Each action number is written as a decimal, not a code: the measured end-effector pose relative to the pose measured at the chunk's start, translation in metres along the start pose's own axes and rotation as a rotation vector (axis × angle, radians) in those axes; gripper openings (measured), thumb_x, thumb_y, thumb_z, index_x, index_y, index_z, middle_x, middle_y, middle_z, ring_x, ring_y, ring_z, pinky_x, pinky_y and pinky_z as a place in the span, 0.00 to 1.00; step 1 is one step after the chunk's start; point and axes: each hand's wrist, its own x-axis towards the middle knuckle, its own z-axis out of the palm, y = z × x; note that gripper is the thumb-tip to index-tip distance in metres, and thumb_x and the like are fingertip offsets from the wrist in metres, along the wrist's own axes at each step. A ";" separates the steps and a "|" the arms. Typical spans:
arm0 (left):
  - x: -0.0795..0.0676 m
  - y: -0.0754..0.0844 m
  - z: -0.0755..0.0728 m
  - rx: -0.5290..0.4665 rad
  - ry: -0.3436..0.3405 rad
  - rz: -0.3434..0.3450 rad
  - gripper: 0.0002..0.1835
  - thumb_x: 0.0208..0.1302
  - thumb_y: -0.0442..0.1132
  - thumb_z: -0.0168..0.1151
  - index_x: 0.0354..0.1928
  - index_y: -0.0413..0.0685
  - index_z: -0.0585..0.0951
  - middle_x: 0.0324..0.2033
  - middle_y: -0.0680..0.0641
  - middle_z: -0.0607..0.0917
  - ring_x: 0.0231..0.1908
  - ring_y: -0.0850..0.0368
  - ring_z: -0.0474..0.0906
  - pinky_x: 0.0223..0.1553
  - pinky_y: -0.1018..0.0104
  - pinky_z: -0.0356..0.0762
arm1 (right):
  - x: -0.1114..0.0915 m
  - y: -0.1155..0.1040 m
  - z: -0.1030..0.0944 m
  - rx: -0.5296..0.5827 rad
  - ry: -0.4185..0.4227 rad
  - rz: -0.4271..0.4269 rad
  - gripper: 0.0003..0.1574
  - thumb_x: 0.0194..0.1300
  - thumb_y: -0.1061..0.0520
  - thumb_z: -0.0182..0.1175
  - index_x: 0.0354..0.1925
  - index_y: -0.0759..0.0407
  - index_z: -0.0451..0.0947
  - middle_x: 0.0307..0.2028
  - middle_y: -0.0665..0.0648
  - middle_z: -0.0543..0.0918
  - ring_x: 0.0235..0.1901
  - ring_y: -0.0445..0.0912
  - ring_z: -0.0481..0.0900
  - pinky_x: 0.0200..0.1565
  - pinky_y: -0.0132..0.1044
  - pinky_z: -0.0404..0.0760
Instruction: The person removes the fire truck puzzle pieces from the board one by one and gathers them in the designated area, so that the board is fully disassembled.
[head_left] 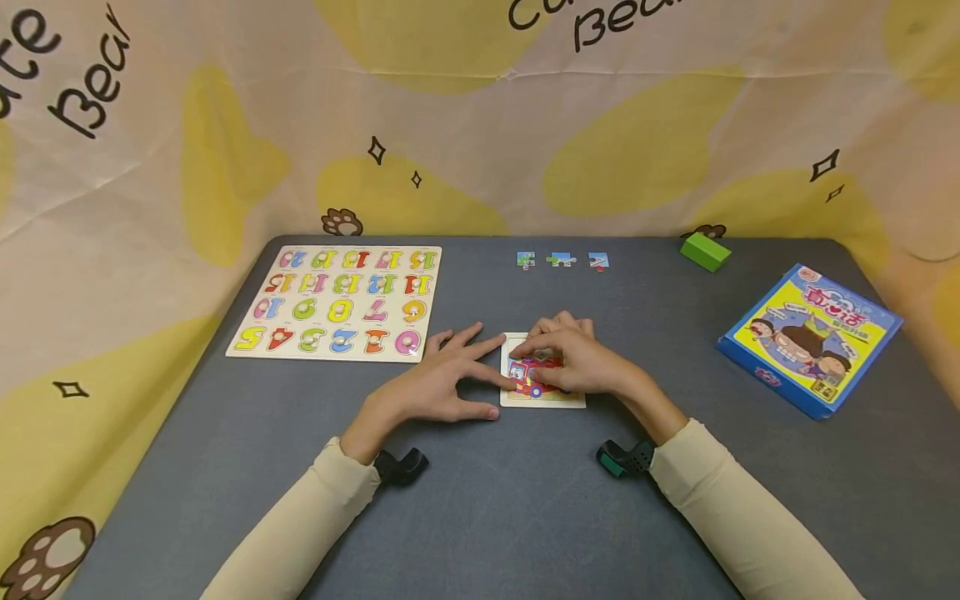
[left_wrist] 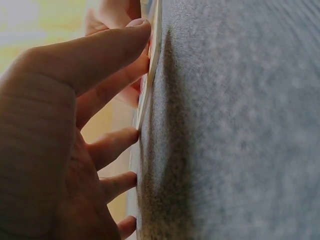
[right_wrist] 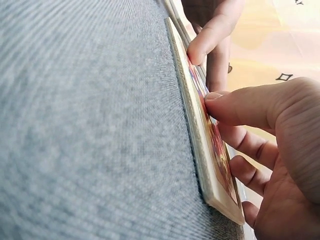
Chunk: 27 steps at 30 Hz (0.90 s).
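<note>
A small jigsaw puzzle in a pale frame (head_left: 543, 401), with a red vehicle pictured on it, lies in the middle of the table. My left hand (head_left: 442, 379) has its fingers spread; the index and middle fingertips reach the puzzle's left side, and its thumb rests by the lower left corner. Over the puzzle's right half is my right hand (head_left: 573, 358), covering part of the picture. Its thumb (right_wrist: 235, 106) and slightly bent fingertips press on the picture, spaced apart along the puzzle. Three loose jigsaw pieces, a left one (head_left: 526, 261), a middle one (head_left: 561, 260) and a right one (head_left: 598, 261), lie beyond.
A number board (head_left: 341, 310) with several colourful numerals lies at the left, near my left fingers. At the right are a blue and yellow box (head_left: 810, 342) and a green block (head_left: 705, 252). A printed cloth (head_left: 465, 117) hangs behind the grey table (head_left: 495, 517).
</note>
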 end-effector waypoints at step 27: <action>0.000 -0.001 0.001 0.037 0.000 -0.010 0.20 0.62 0.61 0.69 0.57 0.78 0.84 0.78 0.51 0.62 0.81 0.40 0.43 0.73 0.30 0.38 | 0.001 -0.003 0.005 -0.001 0.050 -0.030 0.19 0.60 0.56 0.74 0.51 0.49 0.88 0.34 0.47 0.81 0.38 0.45 0.64 0.45 0.48 0.49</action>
